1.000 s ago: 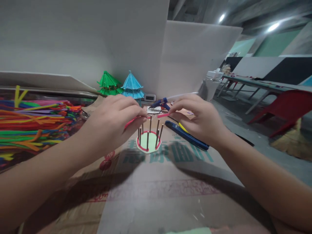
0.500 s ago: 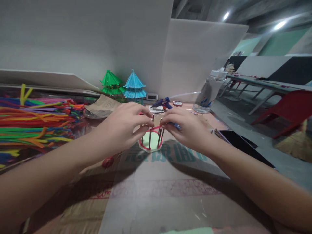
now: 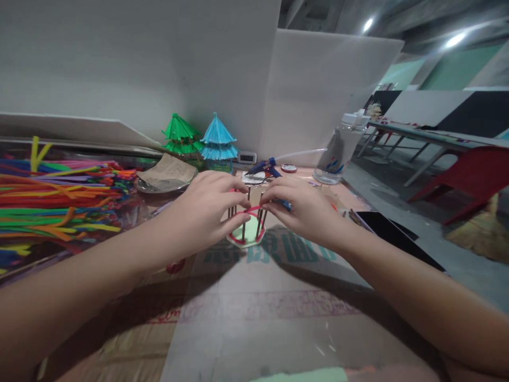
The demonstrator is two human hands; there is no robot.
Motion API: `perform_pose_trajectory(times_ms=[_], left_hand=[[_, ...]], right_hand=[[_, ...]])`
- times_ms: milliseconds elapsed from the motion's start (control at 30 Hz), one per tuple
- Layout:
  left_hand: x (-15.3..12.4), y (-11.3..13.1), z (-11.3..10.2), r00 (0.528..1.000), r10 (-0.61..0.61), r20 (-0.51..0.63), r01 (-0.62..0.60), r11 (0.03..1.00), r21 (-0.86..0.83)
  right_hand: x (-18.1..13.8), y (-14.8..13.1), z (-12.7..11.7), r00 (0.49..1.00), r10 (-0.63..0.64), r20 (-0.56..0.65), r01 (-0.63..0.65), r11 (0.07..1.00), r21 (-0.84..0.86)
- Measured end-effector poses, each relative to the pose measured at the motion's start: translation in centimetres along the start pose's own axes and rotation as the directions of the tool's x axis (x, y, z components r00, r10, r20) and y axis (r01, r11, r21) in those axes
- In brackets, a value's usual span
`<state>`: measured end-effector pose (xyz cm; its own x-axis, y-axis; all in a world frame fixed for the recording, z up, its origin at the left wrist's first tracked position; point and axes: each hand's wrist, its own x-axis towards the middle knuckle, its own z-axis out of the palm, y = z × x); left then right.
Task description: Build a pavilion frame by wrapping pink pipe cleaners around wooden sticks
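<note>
Between my hands stands a small frame with a pale green base [image 3: 247, 233], edged in red, and several thin brown upright sticks [image 3: 244, 231]. A red pipe cleaner [image 3: 254, 209] runs across the sticks near mid-height. My left hand [image 3: 217, 204] pinches it from the left, thumb and fingers at the sticks. From the right, my right hand [image 3: 292, 201] closes its thumb and fingertips on the same red pipe cleaner beside a stick. The far side of the frame is partly hidden by my fingers.
Bundles of coloured pipe cleaners [image 3: 59, 196] lie at left, near a metal plate [image 3: 167, 185] with brown paper. Behind stand green [image 3: 181, 135] and blue [image 3: 218, 138] model pavilions, a glue gun [image 3: 264, 168] and a clear bottle [image 3: 334, 151]. A black flat object [image 3: 392, 236] lies right.
My left hand has shifted slightly, its thumb now lower and nearer the red pipe cleaner, which bows upward a little. My right hand stays almost in place.
</note>
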<state>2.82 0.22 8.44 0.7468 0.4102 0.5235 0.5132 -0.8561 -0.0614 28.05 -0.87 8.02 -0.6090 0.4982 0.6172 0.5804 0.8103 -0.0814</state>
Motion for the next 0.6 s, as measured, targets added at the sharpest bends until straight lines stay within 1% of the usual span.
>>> perform_pose_trajectory(times_ms=[133, 267, 400, 600], left_hand=[[0.0, 0.1, 0.4, 1.000, -0.025, -0.012, 0.025, 1.000, -0.011], [0.0, 0.1, 0.5, 1.000, -0.006, -0.027, 0.006, 1.000, -0.001], [0.0, 0.1, 0.6, 0.999, 0.014, -0.043, -0.014, 1.000, 0.013], [0.0, 0.0, 0.7, 0.999, 0.025, -0.046, -0.024, 1.000, 0.019]], right_hand=[[0.0, 0.1, -0.1, 1.000, 0.011, 0.015, -0.011, 1.000, 0.005], [0.0, -0.1, -0.2, 0.999, 0.029, 0.033, -0.029, 1.000, -0.003], [0.1, -0.4, -0.7, 0.994, 0.062, 0.090, -0.060, 0.998, -0.022], [0.4, -0.3, -1.9, 0.987, 0.049, 0.154, -0.039, 0.997, -0.069]])
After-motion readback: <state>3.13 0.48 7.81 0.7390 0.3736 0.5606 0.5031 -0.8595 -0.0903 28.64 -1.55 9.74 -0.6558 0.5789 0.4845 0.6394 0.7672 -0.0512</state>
